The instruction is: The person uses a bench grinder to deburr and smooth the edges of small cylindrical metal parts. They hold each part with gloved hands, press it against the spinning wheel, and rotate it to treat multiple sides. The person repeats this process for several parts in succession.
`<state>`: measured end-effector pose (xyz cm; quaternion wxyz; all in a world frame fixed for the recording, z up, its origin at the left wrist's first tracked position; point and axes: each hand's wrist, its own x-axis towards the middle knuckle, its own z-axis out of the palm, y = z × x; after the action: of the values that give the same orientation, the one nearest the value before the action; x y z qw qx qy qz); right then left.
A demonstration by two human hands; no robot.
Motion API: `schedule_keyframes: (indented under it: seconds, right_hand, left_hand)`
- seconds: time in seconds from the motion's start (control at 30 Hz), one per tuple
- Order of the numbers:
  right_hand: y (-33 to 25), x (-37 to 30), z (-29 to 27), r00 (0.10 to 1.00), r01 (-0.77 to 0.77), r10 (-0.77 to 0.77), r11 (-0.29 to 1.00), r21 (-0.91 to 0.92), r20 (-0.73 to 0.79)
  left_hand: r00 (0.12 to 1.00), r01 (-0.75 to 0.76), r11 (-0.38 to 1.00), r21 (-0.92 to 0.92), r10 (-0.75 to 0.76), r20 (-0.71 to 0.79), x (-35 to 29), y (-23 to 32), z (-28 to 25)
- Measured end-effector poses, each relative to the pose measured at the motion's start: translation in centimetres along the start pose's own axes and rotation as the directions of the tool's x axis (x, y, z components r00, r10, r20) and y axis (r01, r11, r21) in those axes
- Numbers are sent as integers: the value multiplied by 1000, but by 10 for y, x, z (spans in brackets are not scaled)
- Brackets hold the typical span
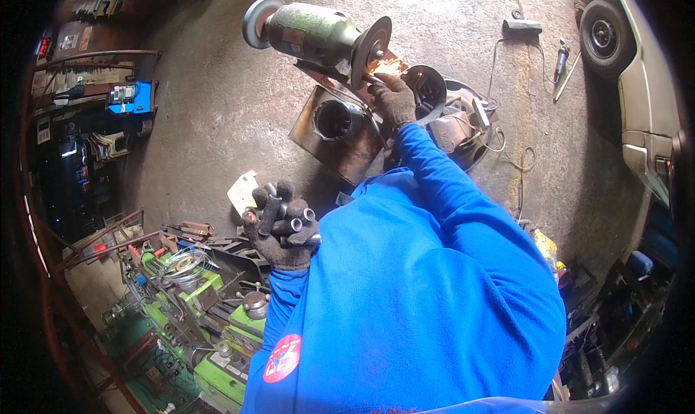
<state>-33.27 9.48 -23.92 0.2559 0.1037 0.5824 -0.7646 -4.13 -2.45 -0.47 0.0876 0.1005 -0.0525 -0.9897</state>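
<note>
My right hand (394, 99), in a dark brown work glove, pinches a short metal tube (373, 79) against the right wheel (369, 51) of a green bench grinder (315, 32). Orange sparks (389, 66) fly off where tube and wheel meet. My gloved left hand (279, 244) is held low beside my body, its fingers curled round several short metal tubes (287, 226) with open round ends. Just right of my right hand stands a round metal bucket (426, 88) with dark pieces inside. The grinder's other wheel (262, 22) is pale.
A square metal stand with a round pot (337, 120) sits below the grinder. Cables (523, 164) trail over the concrete floor at right, near an angle grinder (561, 61) and a parked vehicle (637, 66). A green lathe (217, 367) stands at lower left, shelving (94, 56) beyond.
</note>
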Motion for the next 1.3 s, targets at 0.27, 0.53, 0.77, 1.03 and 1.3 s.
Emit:
schedule_keyframes:
  seconds: [0.27,0.53,0.77,1.03,1.3]
  right_hand:
    - [10,11,0,998,-62,62,998,20,-6]
    - [5,3,0,994,-106,106,987,121,5]
    - [-8,-3,3,1000,-24,25,999,-25,4]
    - [4,6,1,999,-27,26,999,41,19]
    - [-4,2,5,996,-90,91,993,74,-10]
  left_hand:
    - [1000,1,1000,-11,-1,-6,0,0,-2]
    - [982,-124,991,55,130,-138,3,-13,14]
    - [997,-52,998,46,55,-58,-2,-3,4]
    - [996,-62,996,59,66,-67,-1,-3,3]
    - [995,-47,998,43,50,-83,3,-6,11]
